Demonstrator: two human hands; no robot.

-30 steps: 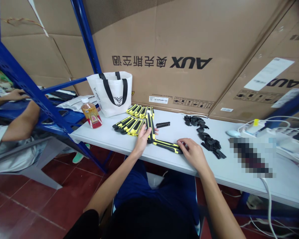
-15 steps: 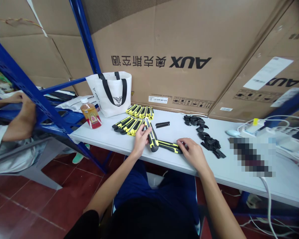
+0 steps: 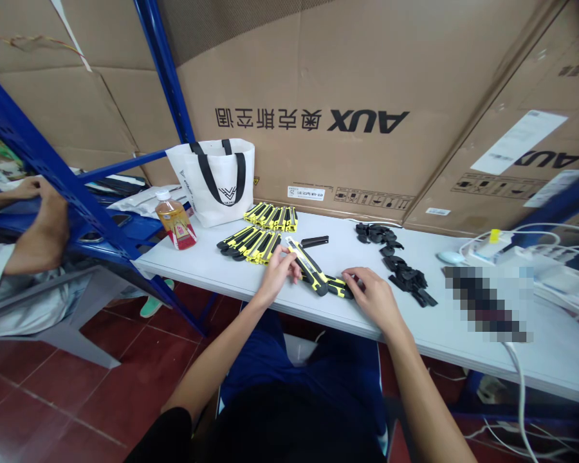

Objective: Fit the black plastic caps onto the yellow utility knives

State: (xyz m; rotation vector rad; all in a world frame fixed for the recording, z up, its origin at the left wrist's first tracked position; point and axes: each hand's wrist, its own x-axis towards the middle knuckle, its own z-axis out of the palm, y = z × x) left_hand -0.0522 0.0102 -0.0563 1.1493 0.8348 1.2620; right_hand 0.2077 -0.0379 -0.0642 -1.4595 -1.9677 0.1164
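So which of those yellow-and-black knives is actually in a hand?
The utility knife in the left hand, lifted and angled; the others lie on the table.

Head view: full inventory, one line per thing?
Knife in hand: one, yellow-black, held by left hand, tilted.
Second knife: one, yellow-black, flat under right hand fingers.
Knife rows: two groups, yellow-black, table's far left.
Black parts: a scattered pile, right of centre.
Black bar: one, mid-table.
Tote bag: one, white, black handles.
Bottle: one, amber drink.
Table: one, white.
Cardboard boxes: brown, behind.
Left hand.
Right hand.
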